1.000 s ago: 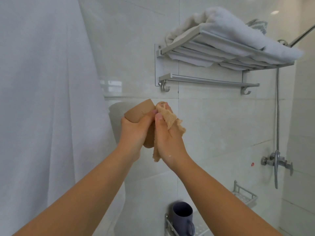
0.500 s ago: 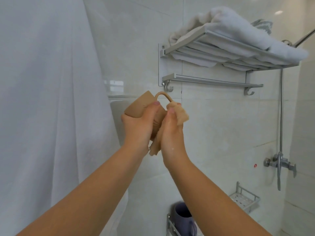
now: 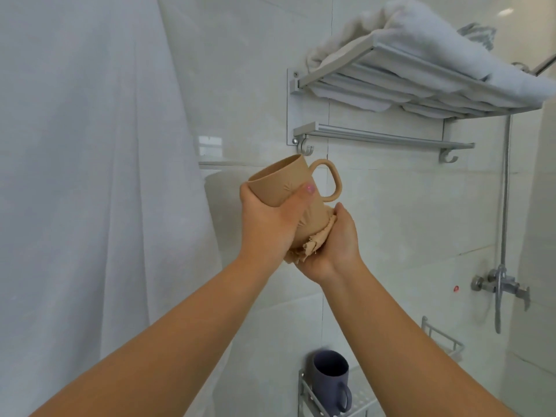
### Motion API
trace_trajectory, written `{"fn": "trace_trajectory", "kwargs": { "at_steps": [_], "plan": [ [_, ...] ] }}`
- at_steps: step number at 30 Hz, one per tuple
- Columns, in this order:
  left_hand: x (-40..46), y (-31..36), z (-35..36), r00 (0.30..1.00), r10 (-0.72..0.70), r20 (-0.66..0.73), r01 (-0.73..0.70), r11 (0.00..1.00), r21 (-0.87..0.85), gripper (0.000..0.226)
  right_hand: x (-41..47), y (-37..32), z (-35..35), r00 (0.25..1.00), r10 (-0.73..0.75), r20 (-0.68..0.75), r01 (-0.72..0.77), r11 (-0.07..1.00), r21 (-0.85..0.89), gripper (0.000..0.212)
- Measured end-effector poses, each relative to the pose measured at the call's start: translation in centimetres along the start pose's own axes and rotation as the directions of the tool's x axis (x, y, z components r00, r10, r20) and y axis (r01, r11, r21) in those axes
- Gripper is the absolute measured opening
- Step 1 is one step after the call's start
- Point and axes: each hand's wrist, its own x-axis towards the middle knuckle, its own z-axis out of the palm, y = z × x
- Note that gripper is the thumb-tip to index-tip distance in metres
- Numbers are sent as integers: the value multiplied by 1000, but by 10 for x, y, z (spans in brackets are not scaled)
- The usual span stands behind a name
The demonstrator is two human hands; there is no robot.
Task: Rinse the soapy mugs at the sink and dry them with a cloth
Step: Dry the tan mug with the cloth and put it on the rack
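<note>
The left hand (image 3: 267,218) grips a tan mug (image 3: 288,191) held up in front of the tiled wall (image 3: 391,224), thumb curled across the near side and the other fingers hidden behind the body. The mug is tilted, its rim toward the upper left and its loop handle pointing up and right, free of both hands. The right hand (image 3: 334,245) cups the mug's base from below, fingers curled around a crumpled tan cloth (image 3: 307,248) pressed against the base; frayed cloth edges hang out between the two wrists.

A white curtain (image 3: 90,176) fills the left side, its edge falling just left of the left hand. Above and to the right, a metal towel rack (image 3: 382,136) juts from the wall with folded white towels (image 3: 436,52) on top; its lower bar and hook sit just above the mug's handle with a gap between. Low in view, between the forearms, a purple mug (image 3: 329,377) stands upright in a wire shelf (image 3: 310,398). A shower valve (image 3: 499,284) and hose sit well apart at the right.
</note>
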Motion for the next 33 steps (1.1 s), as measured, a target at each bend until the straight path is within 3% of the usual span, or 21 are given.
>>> {"fn": "trace_trajectory", "kwargs": {
  "at_steps": [9, 16, 22, 24, 26, 29, 33],
  "plan": [
    [5, -3, -10, 972, 206, 109, -225, 951, 211, 73, 2, 8, -4, 994, 106, -4, -106, 992, -72, 64],
    [7, -3, -19, 981, 172, 93, -192, 943, 273, 74, -2, 9, 2, 991, 71, -113, -84, 989, -120, 57],
    [-1, -9, -30, 994, -19, 110, -7, 972, 234, 70, -5, -17, 9, 962, -244, -119, 201, 935, -293, 55],
    [-4, -9, -28, 992, -58, 110, 30, 971, 237, 71, -5, -19, 12, 947, -303, -103, 226, 860, -457, 50],
    [-3, -6, -25, 987, -73, 144, 30, 959, 280, 67, -3, -16, 9, 890, -454, -49, 293, 649, -702, 44],
    [-1, -2, -25, 964, -116, 241, 14, 921, 389, 69, 0, -17, -1, 801, -587, 116, 387, 361, -849, 43],
    [5, 5, -31, 915, -189, 355, 21, 904, 426, 82, -2, -25, -8, 792, -592, 150, 356, 247, -901, 53]
  ]
}}
